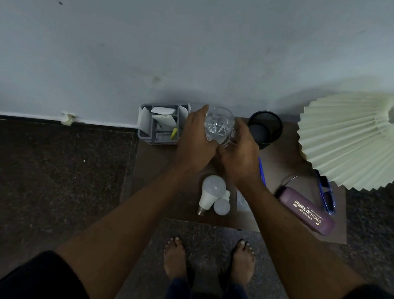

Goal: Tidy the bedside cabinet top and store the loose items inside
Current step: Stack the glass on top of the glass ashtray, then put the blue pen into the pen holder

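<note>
We saw a grey plastic organiser (159,126) at the brown desk (154,169) top's left; our left hand (196,139) and right hand (237,154) fingers wrapped the clear cut-glass tumbler (219,124); rightward lay a mauve spectacle case (306,211) reading "PRINCE OPTICALS".

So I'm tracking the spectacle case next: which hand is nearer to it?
Right. The right hand is on the glass, up and left of the purple spectacle case; the left hand grips the glass's far side, further away.
</note>
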{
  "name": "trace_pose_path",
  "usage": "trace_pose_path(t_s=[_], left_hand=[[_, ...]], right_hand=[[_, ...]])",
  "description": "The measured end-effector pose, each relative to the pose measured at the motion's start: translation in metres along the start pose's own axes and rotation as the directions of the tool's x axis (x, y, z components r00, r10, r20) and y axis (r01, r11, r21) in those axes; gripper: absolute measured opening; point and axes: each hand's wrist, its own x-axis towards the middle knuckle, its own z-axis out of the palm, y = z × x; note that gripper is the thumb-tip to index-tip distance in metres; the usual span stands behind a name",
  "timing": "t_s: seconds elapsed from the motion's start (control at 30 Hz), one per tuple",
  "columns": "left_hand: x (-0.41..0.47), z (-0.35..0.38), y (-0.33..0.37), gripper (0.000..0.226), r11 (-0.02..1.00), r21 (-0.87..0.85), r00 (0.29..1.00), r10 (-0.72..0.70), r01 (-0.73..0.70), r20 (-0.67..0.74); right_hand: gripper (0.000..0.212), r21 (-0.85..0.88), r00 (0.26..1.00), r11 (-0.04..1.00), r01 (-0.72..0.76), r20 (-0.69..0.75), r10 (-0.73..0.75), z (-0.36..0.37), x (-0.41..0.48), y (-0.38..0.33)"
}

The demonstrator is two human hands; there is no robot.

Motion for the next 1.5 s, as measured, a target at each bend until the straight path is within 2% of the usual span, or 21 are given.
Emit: trace_pose_path(t_s=[0.1, 0.2, 0.3, 0.4, 0.57, 0.73, 0.87, 1.0, 1.1, 1.23, 1.33, 1.43, 1.5], left_hand=[[-0.016, 0.001, 0.007, 0.068, 0.998, 0.050, 0.993, 0.044, -0.039, -0.106], [-0.038, 0.006, 0.011, 0.060, 0.998, 0.018, 0.985, 0.070, -0.068, -0.156], [-0.060, 0.016, 0.014, 0.056, 0.998, -0.026, 0.997, 0.047, -0.049, -0.064], [-0.075, 0.031, 0.014, 0.052, 0.998, -0.060, 0.998, 0.019, -0.015, 0.057], [-0.083, 0.062, 0.019, 0.035, 0.987, -0.049, 0.981, -0.146, 0.153, 0.131], [-0.082, 0.088, 0.019, 0.022, 0.926, -0.136, 0.923, -0.319, 0.352, 0.215], [-0.074, 0.100, 0.022, 0.021, 0.879, -0.208, 0.899, -0.391, 0.428, 0.199], [-0.058, 0.109, 0.020, 0.017, 0.797, -0.281, 0.845, -0.495, 0.534, 0.203], [-0.044, 0.117, 0.018, 0.016, 0.786, -0.255, 0.826, -0.536, 0.563, 0.172], [-0.024, 0.132, 0.017, 0.020, 0.771, -0.229, 0.803, -0.583, 0.594, 0.122], [-0.013, 0.141, 0.017, 0.006, 0.810, -0.131, 0.820, -0.568, 0.572, 0.070], [-0.006, 0.148, 0.017, 0.026, 0.820, -0.066, 0.823, -0.567, 0.568, 0.029], [-0.002, 0.151, 0.016, 0.028, 0.811, -0.018, 0.811, -0.585, 0.585, 0.016]], right_hand=[[0.053, 0.039, 0.999, 0.999, -0.030, -0.016, 0.030, -0.009, -0.018, 0.005], [0.061, 0.004, 0.996, 0.997, -0.080, -0.044, 0.080, -0.018, -0.036, 0.022], [0.053, -0.032, 0.989, 0.991, -0.133, -0.065, 0.130, -0.031, -0.051, 0.037], [0.042, 0.008, 0.983, 0.988, -0.152, -0.103, 0.152, -0.045, -0.067, 0.046], [0.039, 0.037, 0.968, 0.976, -0.215, -0.121, 0.218, -0.062, -0.089, 0.061], [0.044, 0.023, 0.949, 0.961, -0.276, -0.150, 0.276, -0.071, -0.099, 0.075], [0.041, -0.096, 0.950, 0.956, -0.278, -0.178, 0.258, -0.077, -0.102, 0.085], [0.027, -0.254, 0.967, 0.937, -0.241, -0.147, 0.209, -0.078, -0.102, 0.088], [0.020, -0.375, 0.979, 0.904, -0.204, -0.085, 0.186, -0.079, -0.095, 0.090], [0.031, -0.501, 0.979, 0.845, -0.189, -0.034, 0.199, -0.078, -0.078, 0.087], [0.032, -0.585, 0.976, 0.791, -0.181, -0.004, 0.220, -0.073, -0.065, 0.087], [0.032, -0.610, 0.971, 0.768, -0.196, -0.011, 0.239, -0.069, -0.056, 0.090], [0.030, -0.620, 0.969, 0.759, -0.199, -0.008, 0.247, -0.067, -0.052, 0.092]])
